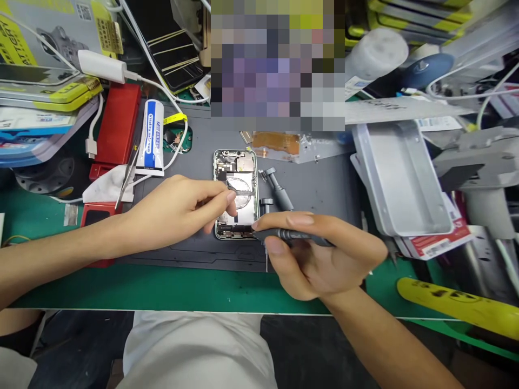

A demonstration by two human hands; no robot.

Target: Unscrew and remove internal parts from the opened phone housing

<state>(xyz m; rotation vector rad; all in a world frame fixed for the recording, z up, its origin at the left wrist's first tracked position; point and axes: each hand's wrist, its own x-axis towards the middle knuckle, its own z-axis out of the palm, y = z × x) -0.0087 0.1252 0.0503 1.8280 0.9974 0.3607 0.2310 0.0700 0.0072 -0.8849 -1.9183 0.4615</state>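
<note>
An opened phone (244,216), its inner parts bare, lies on the grey work mat (194,254). My left hand (197,205) is closed in a pinch over the phone's left side. From its fingertips a thin dark strip (244,192) reaches across the silvery middle of the phone. Between thumb and fingers, my right hand (324,256) grips a slim dark tool with a ribbed grip (286,234). The tool's front end is at the phone's lower right corner; its exact kind is unclear. Beside the phone are two grey precision screwdrivers, one slanted (278,189) and one lengthwise (266,208).
Left of the mat lie a glue-like white and blue tube (153,135), metal tweezers (127,181) and a red holder (117,124). An orange flex part (275,143) lies behind the phone. A grey tray (405,178) and a yellow-handled object (458,305) are at right.
</note>
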